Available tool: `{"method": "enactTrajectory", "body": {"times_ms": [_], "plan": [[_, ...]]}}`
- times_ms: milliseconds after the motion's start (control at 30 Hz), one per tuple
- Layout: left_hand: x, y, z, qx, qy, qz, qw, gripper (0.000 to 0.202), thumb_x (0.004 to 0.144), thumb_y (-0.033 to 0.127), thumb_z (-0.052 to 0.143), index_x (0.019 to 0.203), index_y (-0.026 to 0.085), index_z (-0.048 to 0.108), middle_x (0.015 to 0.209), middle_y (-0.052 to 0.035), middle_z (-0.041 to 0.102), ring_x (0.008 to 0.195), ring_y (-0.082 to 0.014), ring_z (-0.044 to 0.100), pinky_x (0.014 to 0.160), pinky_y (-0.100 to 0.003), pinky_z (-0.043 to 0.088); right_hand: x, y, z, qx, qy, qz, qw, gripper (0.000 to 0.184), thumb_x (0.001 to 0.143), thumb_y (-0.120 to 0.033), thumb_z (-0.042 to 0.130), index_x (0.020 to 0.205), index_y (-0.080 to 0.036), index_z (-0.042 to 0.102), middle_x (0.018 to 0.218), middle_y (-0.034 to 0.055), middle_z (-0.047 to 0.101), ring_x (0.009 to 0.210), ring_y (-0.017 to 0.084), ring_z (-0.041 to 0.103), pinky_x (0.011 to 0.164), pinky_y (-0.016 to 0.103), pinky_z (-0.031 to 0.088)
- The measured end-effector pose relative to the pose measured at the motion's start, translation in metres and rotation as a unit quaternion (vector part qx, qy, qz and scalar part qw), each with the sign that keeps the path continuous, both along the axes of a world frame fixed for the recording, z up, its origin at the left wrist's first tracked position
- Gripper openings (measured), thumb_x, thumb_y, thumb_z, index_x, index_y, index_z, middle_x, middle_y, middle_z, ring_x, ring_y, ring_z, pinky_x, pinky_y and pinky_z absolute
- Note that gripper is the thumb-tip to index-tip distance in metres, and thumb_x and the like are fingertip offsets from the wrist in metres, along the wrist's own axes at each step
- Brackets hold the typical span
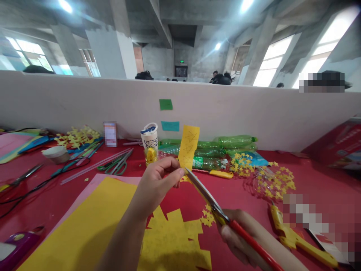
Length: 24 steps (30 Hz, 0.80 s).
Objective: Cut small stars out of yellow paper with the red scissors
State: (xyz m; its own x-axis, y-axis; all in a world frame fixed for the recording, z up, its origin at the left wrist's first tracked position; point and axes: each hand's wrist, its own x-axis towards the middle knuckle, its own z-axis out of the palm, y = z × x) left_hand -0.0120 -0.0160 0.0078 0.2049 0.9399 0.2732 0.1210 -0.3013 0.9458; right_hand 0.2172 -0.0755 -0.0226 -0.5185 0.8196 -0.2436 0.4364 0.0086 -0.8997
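My left hand (159,184) pinches the lower end of a yellow paper strip (188,145) that stands upright, with star outlines drawn on it. In my right hand (239,233) is a pair of scissors (204,192) with red handles, its blade tips touching the strip's lower end near my left fingertips. The blades look close together. Beneath my hands lie several cut yellow paper pieces (172,241) on the red table. A small pile of yellow paper stars (208,217) lies just left of the scissors.
Yellow sheets (93,222) lie at left. Green plastic bottles (237,141), a white cup (150,137) and a yellow cutter (221,174) stand or lie behind. More stars (279,182) and a yellow glue gun (299,241) are at right. Green-handled scissors (121,165) lie at left; a white partition (126,101) closes the back.
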Motion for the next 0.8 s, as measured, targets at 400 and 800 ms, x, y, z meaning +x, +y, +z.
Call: {"method": "enactTrajectory", "body": {"times_ms": [400, 800], "plan": [[-0.0075, -0.0024, 0.0044, -0.021, 0.013, -0.021, 0.999, 0.018, 0.083, 0.024, 0.056, 0.066, 0.018, 0.055, 0.058, 0.0037, 0.052, 0.056, -0.0092, 0.048, 0.056, -0.023, 0.039, 0.0, 0.0028, -0.0039, 0.007, -0.005, 0.014, 1.0, 0.058, 0.079, -0.077, 0.035, 0.065, -0.021, 0.036, 0.041, -0.008, 0.041, 0.032, 0.004, 0.03, 0.035, 0.021, 0.016], [-0.007, -0.0008, 0.0049, -0.024, 0.011, -0.025, 0.999, 0.018, 0.083, 0.023, 0.056, 0.066, 0.018, 0.056, 0.058, 0.0036, 0.052, 0.055, -0.0089, 0.048, 0.055, -0.023, 0.04, 0.001, 0.0034, -0.0007, 0.018, -0.002, 0.004, 1.0, 0.055, 0.081, -0.072, 0.042, 0.062, -0.02, 0.038, 0.043, -0.0081, 0.036, 0.037, 0.004, 0.029, 0.037, 0.02, 0.019]]}}
